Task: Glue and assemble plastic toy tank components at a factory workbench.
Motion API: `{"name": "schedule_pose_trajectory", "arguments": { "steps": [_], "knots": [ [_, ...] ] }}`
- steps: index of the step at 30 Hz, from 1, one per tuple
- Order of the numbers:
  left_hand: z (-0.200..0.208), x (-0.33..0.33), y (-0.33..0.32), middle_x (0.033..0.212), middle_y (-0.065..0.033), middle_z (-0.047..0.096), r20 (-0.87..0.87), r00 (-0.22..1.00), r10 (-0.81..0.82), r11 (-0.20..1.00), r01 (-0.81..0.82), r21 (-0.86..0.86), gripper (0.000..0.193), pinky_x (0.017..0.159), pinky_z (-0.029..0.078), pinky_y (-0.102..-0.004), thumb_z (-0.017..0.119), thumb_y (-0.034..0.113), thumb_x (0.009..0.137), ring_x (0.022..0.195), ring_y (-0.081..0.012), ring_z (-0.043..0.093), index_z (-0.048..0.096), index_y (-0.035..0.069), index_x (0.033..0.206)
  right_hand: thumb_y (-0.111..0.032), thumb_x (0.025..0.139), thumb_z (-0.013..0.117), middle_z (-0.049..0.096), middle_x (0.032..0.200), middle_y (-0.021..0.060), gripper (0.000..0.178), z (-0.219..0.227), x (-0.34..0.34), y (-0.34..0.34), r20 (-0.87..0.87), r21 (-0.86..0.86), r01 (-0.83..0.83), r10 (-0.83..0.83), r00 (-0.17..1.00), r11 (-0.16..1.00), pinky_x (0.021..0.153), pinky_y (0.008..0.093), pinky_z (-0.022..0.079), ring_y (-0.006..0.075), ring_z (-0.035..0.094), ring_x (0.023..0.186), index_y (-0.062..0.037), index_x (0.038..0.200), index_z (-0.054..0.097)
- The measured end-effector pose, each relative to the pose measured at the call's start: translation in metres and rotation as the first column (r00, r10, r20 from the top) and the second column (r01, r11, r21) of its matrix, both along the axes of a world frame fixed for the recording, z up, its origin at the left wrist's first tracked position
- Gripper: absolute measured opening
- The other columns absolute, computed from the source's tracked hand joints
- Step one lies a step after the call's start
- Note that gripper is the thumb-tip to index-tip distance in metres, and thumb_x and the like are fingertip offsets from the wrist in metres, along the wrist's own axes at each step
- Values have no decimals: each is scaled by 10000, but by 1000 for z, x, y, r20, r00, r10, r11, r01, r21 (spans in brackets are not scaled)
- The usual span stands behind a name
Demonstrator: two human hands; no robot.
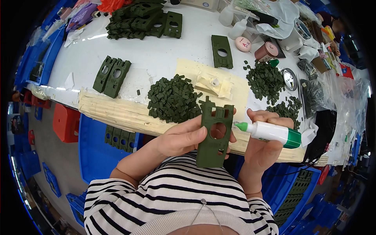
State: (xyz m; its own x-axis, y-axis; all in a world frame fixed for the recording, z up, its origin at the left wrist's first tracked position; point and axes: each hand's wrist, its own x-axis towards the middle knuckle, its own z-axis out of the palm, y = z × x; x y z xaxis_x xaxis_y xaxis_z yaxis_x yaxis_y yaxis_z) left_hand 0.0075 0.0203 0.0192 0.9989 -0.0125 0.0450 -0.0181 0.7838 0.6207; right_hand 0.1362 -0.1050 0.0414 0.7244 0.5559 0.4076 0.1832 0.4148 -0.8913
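Observation:
My left hand (182, 137) is closed around the side of a dark green plastic model hull part (209, 150), held upright in front of my chest. The part has a large round hole and smaller cutouts. In my right hand (263, 150) lies a white glue bottle (270, 131) with a green nozzle and green base, tipped sideways. Its nozzle points left, close to the part's right edge; whether it touches I cannot tell. Beyond my hands is a heap of small green plastic pieces (174, 98). A cream-coloured fixture (214, 83) sits on a pale board behind the held part.
Two hull parts (112, 76) lie at the left, another (222, 51) at the back, and a large stack (137, 21) at far left. More small pieces (266, 80), a round tin (290, 79) and squeeze bottles (239, 28) stand right. Blue bins (92, 149) flank me.

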Motion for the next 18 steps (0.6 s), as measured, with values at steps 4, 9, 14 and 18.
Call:
{"name": "schedule_pose_trajectory", "arguments": {
  "steps": [4,9,14,18],
  "knots": [
    [3,-4,-4,1192,-216,455,-58,995,-77,995,80,65,669,914,429,-426,433,392,918,1060,-306,520,162,4,1391,-489,812,592,590,887,170,540,1,-4,5,-27,-14,-20,20,999,1000,825,444,496,286,603,874,-13,995,415],
    [3,-6,-4,1227,-229,434,-48,992,-117,990,121,78,627,914,425,-420,413,364,934,1077,-312,511,167,3,1383,-449,805,625,591,898,185,533,0,-7,1,-58,-23,-62,60,996,998,818,431,505,285,613,871,0,1014,426],
    [5,-6,-4,1245,-231,424,-26,996,-87,982,91,168,634,913,424,-418,408,373,937,1086,-308,507,159,-1,1383,-423,789,654,596,915,193,537,-3,-8,1,5,-23,-56,56,998,998,816,416,508,284,618,861,12,1011,431],
    [2,-7,-5,1241,-223,435,-10,997,-76,978,76,194,637,910,427,-413,411,379,936,1078,-299,514,167,-11,1376,-419,783,659,599,921,195,536,-3,-9,1,8,-17,-47,47,999,999,811,408,512,283,621,862,14,1003,434]
  ]
}}
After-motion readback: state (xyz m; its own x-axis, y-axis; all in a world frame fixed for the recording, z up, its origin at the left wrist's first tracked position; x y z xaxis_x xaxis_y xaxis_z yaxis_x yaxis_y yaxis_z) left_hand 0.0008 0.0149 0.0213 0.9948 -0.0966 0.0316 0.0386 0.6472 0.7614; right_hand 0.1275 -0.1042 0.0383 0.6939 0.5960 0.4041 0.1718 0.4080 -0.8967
